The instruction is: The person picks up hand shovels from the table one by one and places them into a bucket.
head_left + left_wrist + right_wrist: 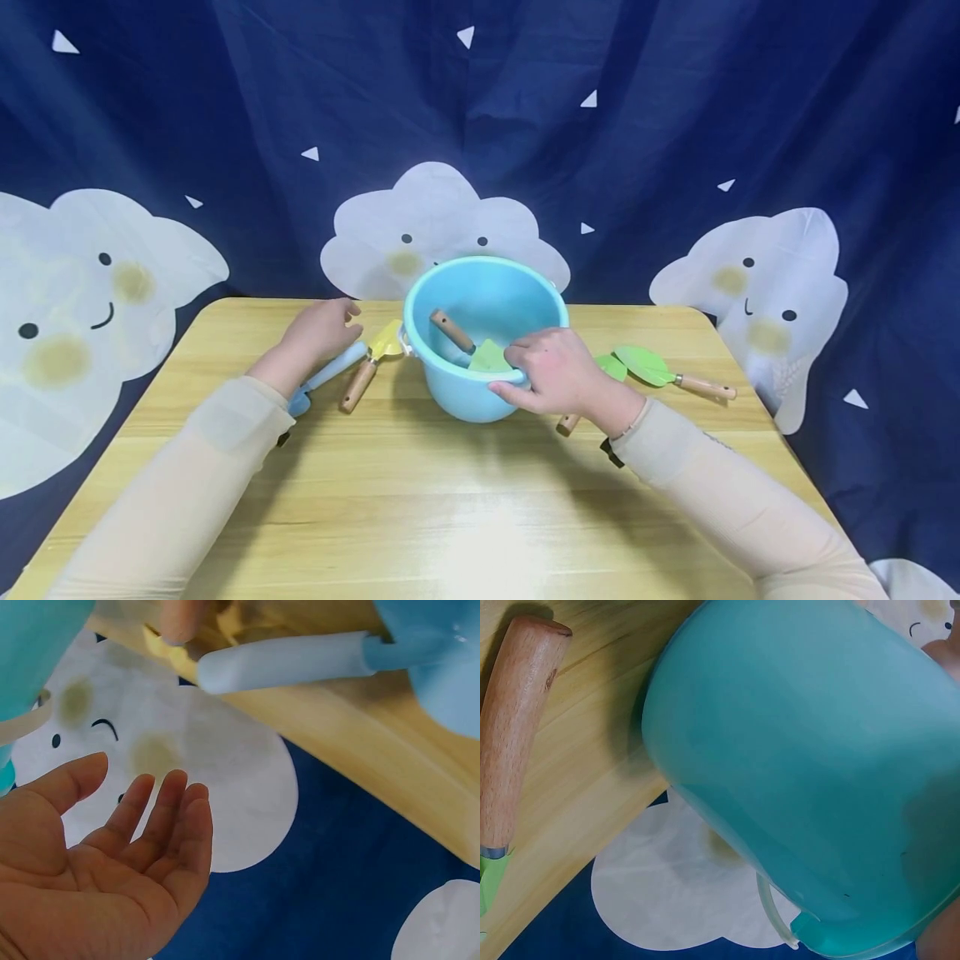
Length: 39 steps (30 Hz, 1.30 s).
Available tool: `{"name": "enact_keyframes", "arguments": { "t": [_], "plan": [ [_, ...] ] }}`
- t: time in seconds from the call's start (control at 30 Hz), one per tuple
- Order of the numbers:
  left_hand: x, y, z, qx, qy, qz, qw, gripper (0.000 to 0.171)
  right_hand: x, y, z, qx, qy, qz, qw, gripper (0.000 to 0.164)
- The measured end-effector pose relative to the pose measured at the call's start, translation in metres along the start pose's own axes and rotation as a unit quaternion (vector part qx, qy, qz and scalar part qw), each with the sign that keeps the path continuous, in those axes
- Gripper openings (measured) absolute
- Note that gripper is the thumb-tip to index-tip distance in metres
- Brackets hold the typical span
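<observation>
A light-blue bucket (468,396) stands at the middle of the table's far half. My right hand (558,371) grips its near-right rim, thumb outside and fingers over the edge. Inside lies a tool with a wooden handle (452,331) and a green blade (489,357), close to those fingers. Left of the bucket, my left hand (318,333) hovers with relaxed fingers, holding nothing; its palm shows in the left wrist view. Beside that hand lies a blue plastic tool (337,367), its scoop end partly hidden by the sleeve. A yellow trowel (386,340) lies between it and the bucket.
Right of the bucket lie a green leaf-shaped trowel (647,367) and another green tool (613,367), partly behind my right hand. The bucket's pale carrying handle (774,911) shows in the right wrist view. A dark-blue curtain (525,100) with clouds hangs behind the wooden table (420,500).
</observation>
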<state>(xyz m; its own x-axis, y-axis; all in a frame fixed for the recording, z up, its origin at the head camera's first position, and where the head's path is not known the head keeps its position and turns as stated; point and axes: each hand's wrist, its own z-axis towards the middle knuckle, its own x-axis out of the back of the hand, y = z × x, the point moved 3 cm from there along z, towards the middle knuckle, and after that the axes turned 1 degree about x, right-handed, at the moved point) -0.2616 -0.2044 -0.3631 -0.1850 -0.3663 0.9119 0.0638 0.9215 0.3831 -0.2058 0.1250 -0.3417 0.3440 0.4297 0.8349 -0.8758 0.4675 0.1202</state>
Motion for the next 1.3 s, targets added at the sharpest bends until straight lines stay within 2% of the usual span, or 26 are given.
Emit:
{"name": "enact_keyframes", "arguments": {
  "t": [0.73, 1.07, 1.3],
  "plan": [
    [-0.023, -0.018, -0.001, 0.009, -0.042, 0.002, 0.9991, 0.05, 0.0, 0.001, -0.001, -0.005, -0.005, 0.0, 1.0, 0.061],
    [-0.037, -0.031, 0.005, 0.02, -0.044, 0.012, 0.9987, 0.046, 0.0, 0.0, 0.0, -0.002, -0.001, 0.001, 1.0, 0.061],
    [-0.041, -0.031, 0.005, 0.026, -0.049, 0.006, 0.9984, 0.045, -0.001, 0.001, -0.001, -0.006, -0.007, -0.001, 1.0, 0.061]
  ]
}}
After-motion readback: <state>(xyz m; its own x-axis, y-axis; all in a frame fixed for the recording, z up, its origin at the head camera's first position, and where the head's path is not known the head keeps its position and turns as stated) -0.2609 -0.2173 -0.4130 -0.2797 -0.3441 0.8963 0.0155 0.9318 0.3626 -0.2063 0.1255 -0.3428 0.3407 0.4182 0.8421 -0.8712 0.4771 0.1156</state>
